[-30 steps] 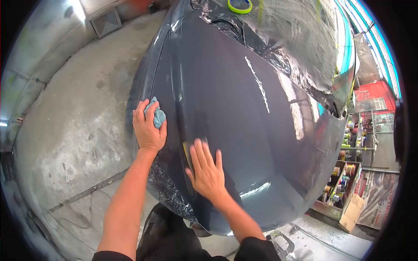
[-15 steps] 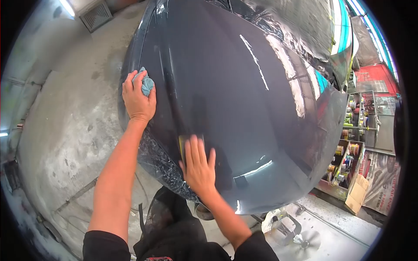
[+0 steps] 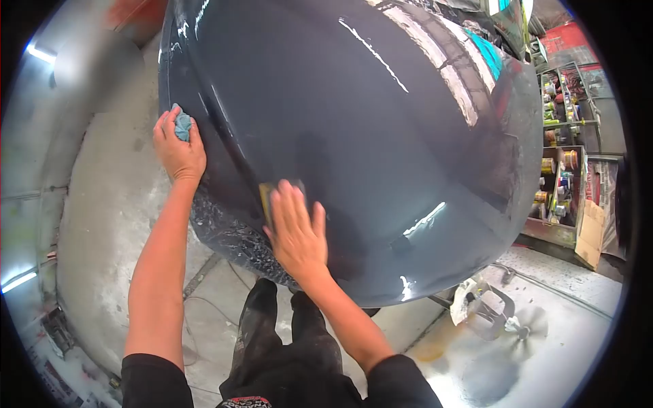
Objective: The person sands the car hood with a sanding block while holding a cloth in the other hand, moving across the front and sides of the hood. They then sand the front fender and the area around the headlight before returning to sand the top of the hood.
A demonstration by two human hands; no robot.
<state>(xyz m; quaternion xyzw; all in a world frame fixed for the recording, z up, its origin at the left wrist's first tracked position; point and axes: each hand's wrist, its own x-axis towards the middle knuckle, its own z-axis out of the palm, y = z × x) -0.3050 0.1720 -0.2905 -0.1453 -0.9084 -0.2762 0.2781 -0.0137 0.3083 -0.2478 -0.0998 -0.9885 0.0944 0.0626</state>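
Note:
A dark grey, glossy car hood (image 3: pixel 354 149) fills the middle of the view. My left hand (image 3: pixel 179 149) rests at the hood's left edge, fingers curled round a crumpled blue cloth (image 3: pixel 182 127). On the lower left of the hood, my right hand (image 3: pixel 296 234) lies with its fingers flat over a sanding pad (image 3: pixel 266 202), pressing it to the paint. The pad's yellowish edge shows left of the fingers, and a grey part sticks out beyond the fingertips; the rest is hidden under the palm.
Clear plastic film (image 3: pixel 235 238) hangs below the hood's near left edge. A fan (image 3: pixel 520 331) stands on the floor at lower right. Shelves with cans and tape rolls (image 3: pixel 561 163) line the right side, with a cardboard piece (image 3: pixel 589 234) beside them.
The view has shifted, so the hood and both hands appear further left and higher. My right hand is still on the pad, and my left hand keeps the cloth at the edge.

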